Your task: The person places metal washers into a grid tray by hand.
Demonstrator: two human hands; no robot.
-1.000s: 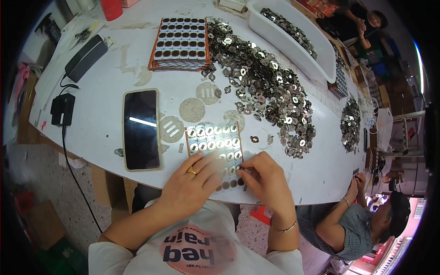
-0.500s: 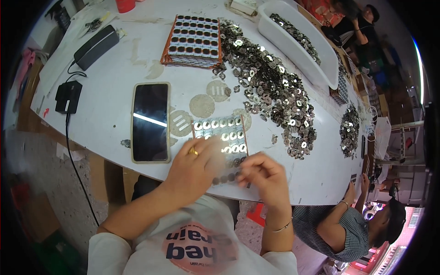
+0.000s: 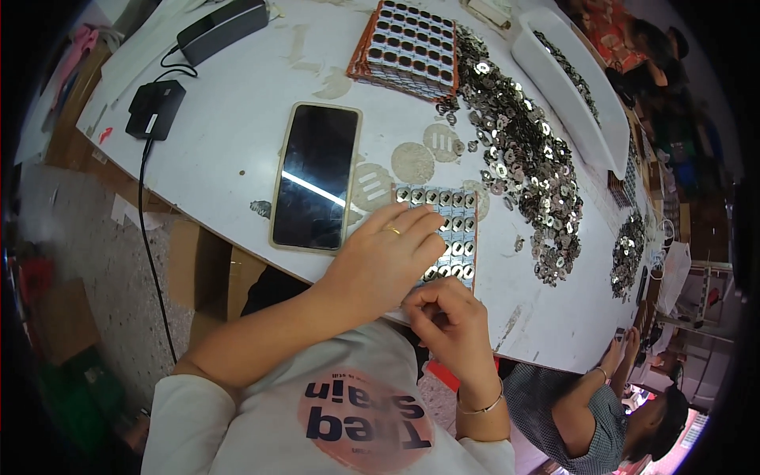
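Panel (image 3: 451, 237) sits mid-frame on the white surface (image 3: 229, 142), directly under the left hand (image 3: 384, 257). Visible part runs roughly up-down the frame, long way pointing away from the torso; lower end is covered, so full length can't be confirmed.

Left hand comes in from lower left and lies over the panel's left side, palm down, fingers extended and slightly apart. Right hand (image 3: 451, 317) is at the panel's near end, just below the lowest visible row; panel lies up-frame from it. Both hands are close, but the left overlaps more of it. Right thumb and index tips nearly meet near the left hand's lower edge; can't tell if they pinch anything.

Panel look: thin, flat, pale bluish, orange strip along the right edge, regular grid of shiny metal discs (image 3: 457, 248) with dark centres. Four rows show, the left portions of the lower ones hidden by fingers.

Around it: phone (image 3: 315, 174) to the left, loose metal pile (image 3: 526, 150) upper right, panel stack (image 3: 413, 43) top centre.
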